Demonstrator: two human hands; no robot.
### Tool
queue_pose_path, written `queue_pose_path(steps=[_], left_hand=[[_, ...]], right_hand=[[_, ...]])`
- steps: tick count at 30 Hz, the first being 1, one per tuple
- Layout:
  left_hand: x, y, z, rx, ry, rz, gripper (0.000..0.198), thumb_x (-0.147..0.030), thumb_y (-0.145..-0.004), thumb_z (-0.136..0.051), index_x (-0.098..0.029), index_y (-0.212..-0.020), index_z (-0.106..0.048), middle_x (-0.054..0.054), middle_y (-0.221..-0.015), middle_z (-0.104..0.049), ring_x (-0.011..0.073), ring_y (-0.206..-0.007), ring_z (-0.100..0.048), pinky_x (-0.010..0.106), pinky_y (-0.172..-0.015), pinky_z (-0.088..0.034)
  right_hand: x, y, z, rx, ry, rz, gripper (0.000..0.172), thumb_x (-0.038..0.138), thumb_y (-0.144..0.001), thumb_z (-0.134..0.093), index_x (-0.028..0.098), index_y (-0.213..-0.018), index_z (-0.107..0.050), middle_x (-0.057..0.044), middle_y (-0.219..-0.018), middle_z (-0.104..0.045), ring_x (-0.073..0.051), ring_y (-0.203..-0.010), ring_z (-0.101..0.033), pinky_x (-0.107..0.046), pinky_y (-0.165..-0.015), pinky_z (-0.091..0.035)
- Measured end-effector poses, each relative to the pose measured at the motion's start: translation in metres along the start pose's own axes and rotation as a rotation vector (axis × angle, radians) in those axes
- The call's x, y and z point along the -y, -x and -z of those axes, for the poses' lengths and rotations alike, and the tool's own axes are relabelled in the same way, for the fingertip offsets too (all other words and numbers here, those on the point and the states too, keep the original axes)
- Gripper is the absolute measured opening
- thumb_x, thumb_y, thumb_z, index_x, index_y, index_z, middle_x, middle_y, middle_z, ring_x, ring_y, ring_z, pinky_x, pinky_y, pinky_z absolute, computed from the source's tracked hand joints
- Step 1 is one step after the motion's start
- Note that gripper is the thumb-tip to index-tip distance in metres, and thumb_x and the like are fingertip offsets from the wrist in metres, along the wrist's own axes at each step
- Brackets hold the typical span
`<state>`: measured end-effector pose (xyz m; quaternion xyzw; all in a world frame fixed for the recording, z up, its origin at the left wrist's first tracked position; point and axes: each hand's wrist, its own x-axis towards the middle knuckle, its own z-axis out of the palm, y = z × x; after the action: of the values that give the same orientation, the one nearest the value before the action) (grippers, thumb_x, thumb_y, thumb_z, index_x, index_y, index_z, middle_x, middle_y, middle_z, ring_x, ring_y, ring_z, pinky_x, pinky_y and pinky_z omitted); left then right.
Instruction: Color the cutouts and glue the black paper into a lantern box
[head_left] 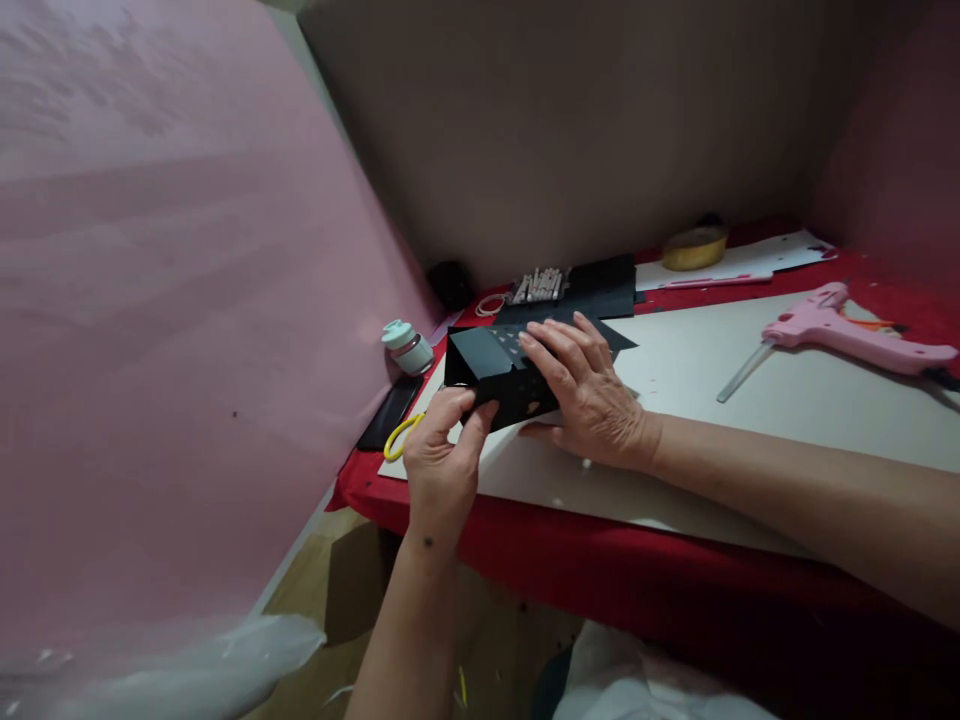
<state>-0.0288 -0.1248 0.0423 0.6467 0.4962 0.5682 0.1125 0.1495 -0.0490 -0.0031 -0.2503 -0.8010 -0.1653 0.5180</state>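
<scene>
A black card folded into a hollow, box-like shape with cut-out holes [484,352] is held above the white board [697,400]. My left hand [442,450] pinches its near left corner between thumb and fingers. Across its top lie the fingers of my right hand [589,400], with the thumb on the near lower side, so the card sits in its grip. The open left end of the card shows a dark inside. Beside my left hand a yellow loop handle [401,438], apparently of scissors, sticks out; the rest of it is hidden.
A pink glue gun [832,325] lies on the board at right. Behind are a yellow tape roll [695,250], white sticks [538,285] and black sheets [600,288]. A mint-lidded jar [409,348] and a black flat object [390,412] sit left, by the pink panel [187,300].
</scene>
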Motion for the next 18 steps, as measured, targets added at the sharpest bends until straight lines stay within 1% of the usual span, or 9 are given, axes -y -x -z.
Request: queue_pose_path(steps=[3, 5, 7, 9, 12, 15, 18], left_hand=[[-0.015, 0.001, -0.002, -0.027, -0.046, -0.077, 0.003, -0.025, -0.088, -0.071, -0.023, -0.087, -0.072, 0.0, -0.088, -0.07, 0.0152, -0.084, -0.064, 0.027, -0.079, -0.051], [-0.025, 0.001, -0.003, -0.034, -0.092, -0.179, 0.004, -0.023, -0.09, -0.069, -0.023, -0.09, -0.072, 0.0, -0.091, -0.072, 0.0151, -0.085, -0.066, 0.028, -0.079, -0.052], [-0.036, 0.0, -0.003, -0.029, -0.143, -0.3, 0.006, -0.02, -0.092, -0.067, -0.024, -0.093, -0.072, 0.0, -0.093, -0.074, 0.0155, -0.087, -0.067, 0.029, -0.081, -0.053], [-0.047, -0.003, -0.002, -0.004, -0.195, -0.406, 0.007, -0.019, -0.093, -0.067, -0.023, -0.097, -0.07, 0.001, -0.096, -0.074, 0.016, -0.091, -0.068, 0.03, -0.083, -0.054], [-0.063, -0.007, 0.002, 0.07, -0.279, -0.529, 0.011, -0.019, -0.094, -0.067, -0.022, -0.105, -0.068, 0.004, -0.101, -0.074, 0.0175, -0.097, -0.067, 0.032, -0.088, -0.055], [-0.072, -0.009, 0.006, 0.098, -0.324, -0.594, 0.016, -0.022, -0.095, -0.066, -0.023, -0.111, -0.067, 0.006, -0.106, -0.073, 0.0198, -0.101, -0.067, 0.035, -0.091, -0.055], [-0.075, -0.008, 0.01, 0.076, -0.337, -0.593, 0.025, -0.023, -0.095, -0.066, -0.026, -0.12, -0.066, 0.007, -0.114, -0.07, 0.0217, -0.109, -0.064, 0.038, -0.097, -0.054]], right_hand=[[0.005, -0.004, 0.002, -0.033, -0.026, -0.005, 0.105, 0.051, -0.086, -0.07, 0.017, -0.163, -0.009, -0.022, -0.147, -0.048, -0.04, -0.137, -0.043, -0.065, -0.12, -0.027], [0.008, -0.008, 0.004, -0.066, -0.046, -0.02, 0.102, 0.048, -0.088, -0.067, 0.018, -0.164, -0.007, -0.021, -0.146, -0.048, -0.04, -0.136, -0.044, -0.065, -0.119, -0.028], [0.01, -0.012, 0.006, -0.105, -0.068, -0.034, 0.097, 0.046, -0.089, -0.065, 0.019, -0.164, -0.009, -0.02, -0.144, -0.049, -0.039, -0.133, -0.046, -0.064, -0.118, -0.029], [0.01, -0.017, 0.009, -0.138, -0.096, -0.064, 0.094, 0.046, -0.089, -0.063, 0.02, -0.163, -0.011, -0.019, -0.142, -0.051, -0.037, -0.131, -0.049, -0.063, -0.117, -0.031], [0.009, -0.025, 0.015, -0.189, -0.12, -0.108, 0.092, 0.046, -0.089, -0.063, 0.021, -0.162, -0.013, -0.019, -0.14, -0.054, -0.037, -0.125, -0.053, -0.061, -0.113, -0.036], [0.007, -0.031, 0.022, -0.23, -0.108, -0.113, 0.095, 0.045, -0.087, -0.067, 0.023, -0.162, -0.013, -0.019, -0.139, -0.055, -0.037, -0.121, -0.056, -0.059, -0.108, -0.041], [0.006, -0.035, 0.028, -0.261, -0.129, -0.144, 0.098, 0.044, -0.084, -0.072, 0.026, -0.161, -0.014, -0.017, -0.137, -0.057, -0.037, -0.12, -0.057, -0.056, -0.104, -0.046]])
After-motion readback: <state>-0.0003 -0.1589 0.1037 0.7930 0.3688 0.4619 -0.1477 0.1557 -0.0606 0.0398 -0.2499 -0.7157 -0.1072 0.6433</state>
